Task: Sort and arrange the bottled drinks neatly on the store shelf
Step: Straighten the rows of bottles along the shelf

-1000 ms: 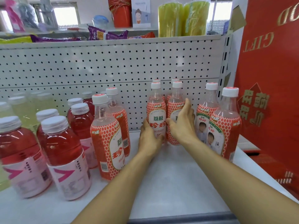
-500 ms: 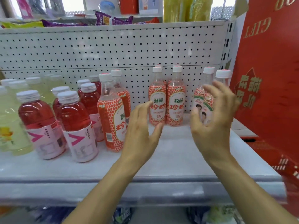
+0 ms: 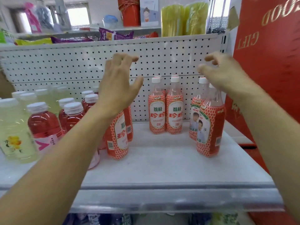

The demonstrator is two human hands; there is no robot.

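Note:
Two lychee bottles (image 3: 165,109) with red-patterned labels and white caps stand side by side against the pegboard, more of them behind. Another pair of lychee bottles (image 3: 209,127) stands at the right; a third pair (image 3: 118,135) stands left of centre, partly hidden by my left arm. My left hand (image 3: 118,83) hovers in the air above the left pair, fingers loosely bent, holding nothing. My right hand (image 3: 222,70) hovers over the caps of the right pair, fingers loosely curled, empty.
Red drink bottles (image 3: 43,125) and pale yellow bottles (image 3: 14,132) crowd the left of the white shelf (image 3: 162,159). A perforated back panel (image 3: 81,62) rises behind. A red gift box (image 3: 272,62) walls the right side. Snack packs and yellow rolls sit on the upper shelf.
Both hands let go of the two middle bottles, drew back and rose, spreading apart above the outer pairs. The camera view pulled back from the shelf.

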